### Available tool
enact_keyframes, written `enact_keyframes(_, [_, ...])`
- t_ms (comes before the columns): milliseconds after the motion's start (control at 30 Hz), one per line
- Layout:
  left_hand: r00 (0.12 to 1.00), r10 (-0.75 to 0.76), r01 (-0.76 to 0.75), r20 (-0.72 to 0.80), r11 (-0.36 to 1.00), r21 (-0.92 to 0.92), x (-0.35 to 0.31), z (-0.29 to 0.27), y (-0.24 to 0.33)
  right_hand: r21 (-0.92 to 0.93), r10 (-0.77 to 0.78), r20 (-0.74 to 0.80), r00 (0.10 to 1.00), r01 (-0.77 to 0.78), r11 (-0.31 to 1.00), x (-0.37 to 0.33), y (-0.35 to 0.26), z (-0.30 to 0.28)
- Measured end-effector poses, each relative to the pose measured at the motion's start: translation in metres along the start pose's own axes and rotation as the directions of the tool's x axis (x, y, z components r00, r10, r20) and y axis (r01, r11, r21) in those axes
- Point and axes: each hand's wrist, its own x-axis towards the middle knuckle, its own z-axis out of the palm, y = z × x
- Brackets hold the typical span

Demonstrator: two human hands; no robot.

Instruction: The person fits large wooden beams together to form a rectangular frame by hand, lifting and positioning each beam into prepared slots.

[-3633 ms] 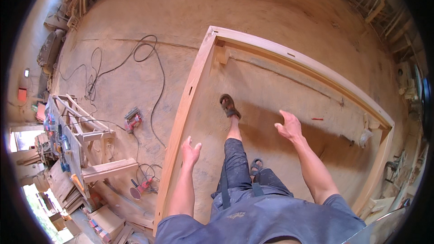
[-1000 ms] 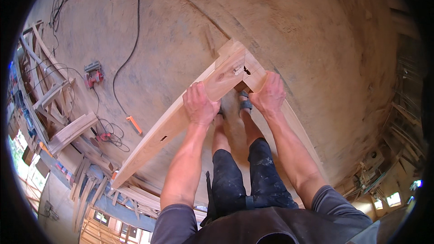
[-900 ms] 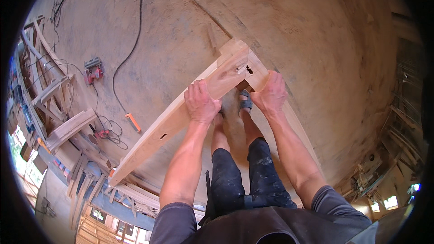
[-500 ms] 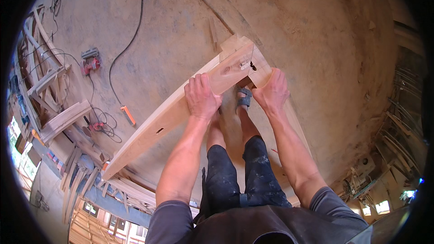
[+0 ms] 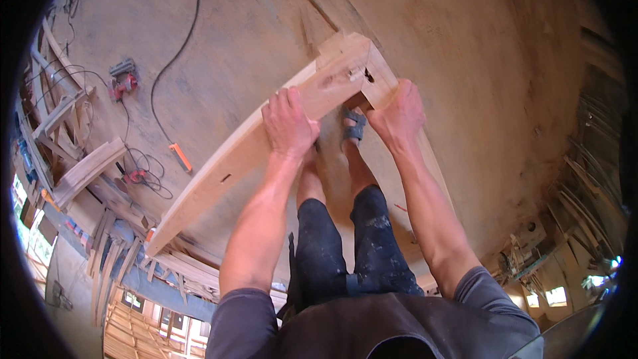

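Two pale wooden boards meet at an angled corner in front of me, with a dark hole (image 5: 369, 75) beside the seam. My left hand (image 5: 290, 121) is wrapped over the edge of the long left board (image 5: 216, 183), which runs down toward the lower left and has a small slot in its face. Around the right board (image 5: 380, 86), close below the corner, my right hand (image 5: 401, 114) is closed. Both hands hide parts of the boards under them. A squarish block end (image 5: 342, 48) sticks out past the corner.
My sandalled foot (image 5: 353, 125) stands just below the corner. On the floor to the left lie a red and grey power tool (image 5: 123, 78), an orange-handled tool (image 5: 180, 157) and black cables (image 5: 159, 80). Wood pieces (image 5: 86, 173) are stacked at the left; more timber (image 5: 585, 206) lines the right.
The whole view has shifted, so floor, boards and hands sit slightly higher and further left in the picture. Both hands keep the same grip near the corner.
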Motion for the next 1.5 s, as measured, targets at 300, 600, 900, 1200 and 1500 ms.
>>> enact_keyframes(300, [0.999, -0.032, 0.032, 0.009, 0.999, 0.004, -0.005, -0.006, 0.007, -0.042, 0.019, -0.116, 0.993, -0.024, 0.999, -0.004, -0.009, 0.006])
enact_keyframes(600, [0.999, -0.023, 0.025, 0.028, 0.997, -0.066, -0.015, -0.014, -0.001, -0.092, -0.089, -0.181, 0.979, 0.073, 0.993, -0.011, -0.005, 0.01])
enact_keyframes(900, [0.962, -0.268, 0.263, -0.051, 0.961, -0.09, -0.144, -0.03, -0.023, -0.033, -0.091, 0.101, 0.991, 0.095, 0.995, -0.046, 0.051, -0.03])
enact_keyframes(1200, [0.769, -0.639, 0.634, 0.03, 0.755, -0.168, -0.42, 0.015, -0.11, -0.196, -0.395, 0.021, 0.918, 0.391, 0.899, -0.215, 0.117, 0.021])
enact_keyframes(1500, [0.617, -0.743, 0.699, 0.261, 0.364, -0.616, -0.651, 0.0, -0.095, -0.284, -0.56, 0.441, 0.701, 0.701, 0.654, -0.376, 0.03, 0.046])
